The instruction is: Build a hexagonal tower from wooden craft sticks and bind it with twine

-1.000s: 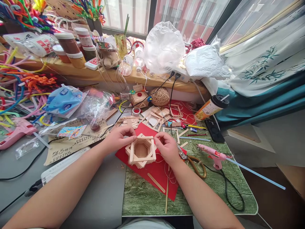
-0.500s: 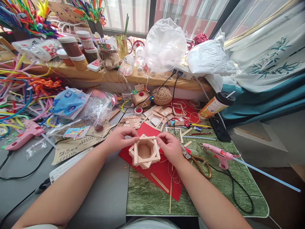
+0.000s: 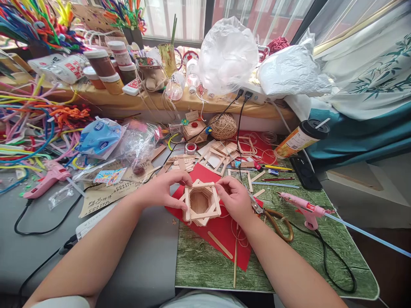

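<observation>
A hollow box of stacked craft sticks [image 3: 203, 203], its layers turned to form a star-like outline, sits over red paper [image 3: 239, 250] with its opening facing up. My left hand [image 3: 165, 190] grips its left side, the thumb low on the wall and the fingers at the back corner. On the other side, my right hand [image 3: 234, 197] holds the upper right corner between thumb and bent fingers. A loose craft stick [image 3: 220, 245] lies in front of the box, and a thin wooden stick [image 3: 235, 261] lies beside that.
Scissors [image 3: 281, 224] and a pink glue gun [image 3: 308, 208] with a long glue stick lie at right. Another glue gun [image 3: 48, 179] lies at left by sandpaper [image 3: 96, 201]. Behind are loose sticks, a twine ball [image 3: 222, 126] and a drink cup [image 3: 302, 139].
My left thumb has moved down the box's left side, so that hand spans it more widely. My right hand stays at the right corner. The whole view has shifted slightly.
</observation>
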Available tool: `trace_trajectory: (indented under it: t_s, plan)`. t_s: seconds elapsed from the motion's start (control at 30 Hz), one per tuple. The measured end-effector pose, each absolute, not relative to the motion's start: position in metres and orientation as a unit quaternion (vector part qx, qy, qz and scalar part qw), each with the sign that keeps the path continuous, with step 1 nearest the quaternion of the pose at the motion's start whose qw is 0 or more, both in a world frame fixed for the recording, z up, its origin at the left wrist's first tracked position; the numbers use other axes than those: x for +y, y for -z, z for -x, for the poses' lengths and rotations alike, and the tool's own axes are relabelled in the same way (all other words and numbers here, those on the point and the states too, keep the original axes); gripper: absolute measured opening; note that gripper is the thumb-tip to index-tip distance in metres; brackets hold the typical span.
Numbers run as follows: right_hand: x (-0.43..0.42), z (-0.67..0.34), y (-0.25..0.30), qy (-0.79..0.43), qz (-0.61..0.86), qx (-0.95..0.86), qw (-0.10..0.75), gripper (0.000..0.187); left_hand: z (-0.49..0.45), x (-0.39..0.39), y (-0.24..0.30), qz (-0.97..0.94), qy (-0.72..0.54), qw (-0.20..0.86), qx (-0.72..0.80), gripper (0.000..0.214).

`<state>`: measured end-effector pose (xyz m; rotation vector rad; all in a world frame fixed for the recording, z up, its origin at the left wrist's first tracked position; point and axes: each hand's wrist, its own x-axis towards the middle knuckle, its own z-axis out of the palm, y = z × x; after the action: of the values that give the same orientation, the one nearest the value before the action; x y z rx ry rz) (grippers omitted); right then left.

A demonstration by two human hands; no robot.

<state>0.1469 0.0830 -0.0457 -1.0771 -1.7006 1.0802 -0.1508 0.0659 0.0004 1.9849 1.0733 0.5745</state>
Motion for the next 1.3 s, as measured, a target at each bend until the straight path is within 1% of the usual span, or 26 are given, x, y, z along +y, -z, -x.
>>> trace_trajectory:
  t_s: [0.1,0.23,0.37,0.47,0.53,0.67,0.77,0.87,1.03,1.17,1.3]
  plan:
    - [0.081,-0.148,0.043,-0.407,0.417,-0.695,0.421,0.018,0.154,0.064,-0.003,-0.786,-0.225,0.399,0.415,0.054]
    - [0.080,-0.149,0.041,-0.389,0.410,-0.709,0.422,0.017,0.158,0.064,-0.001,-0.770,-0.231,0.433,0.409,0.054]
    - [0.081,-0.149,0.042,-0.384,0.417,-0.711,0.417,0.018,0.159,0.063,0.000,-0.763,-0.225,0.466,0.387,0.063]
    - [0.081,-0.149,0.041,-0.379,0.418,-0.711,0.420,0.017,0.156,0.062,0.000,-0.779,-0.208,0.442,0.392,0.071]
    - [0.081,-0.149,0.040,-0.375,0.412,-0.714,0.424,0.016,0.154,0.061,0.000,-0.790,-0.199,0.416,0.403,0.069]
    - [0.080,-0.148,0.038,-0.365,0.409,-0.719,0.427,0.017,0.151,0.060,-0.002,-0.804,-0.186,0.400,0.399,0.055]
    - [0.081,-0.148,0.039,-0.363,0.408,-0.719,0.430,0.016,0.150,0.059,-0.003,-0.797,-0.180,0.406,0.409,0.056]
    - [0.082,-0.148,0.043,-0.384,0.415,-0.705,0.427,0.018,0.151,0.059,-0.002,-0.792,-0.177,0.407,0.419,0.061]
    - [0.084,-0.151,0.052,-0.496,0.434,-0.639,0.398,0.025,0.153,0.061,0.001,-0.789,-0.171,0.410,0.424,0.063]
    - [0.087,-0.152,0.052,-0.514,0.431,-0.629,0.392,0.022,0.153,0.061,0.001,-0.786,-0.168,0.413,0.429,0.064]
    - [0.092,-0.152,0.048,-0.551,0.437,-0.601,0.380,0.027,0.153,0.061,0.000,-0.786,-0.169,0.409,0.431,0.064]
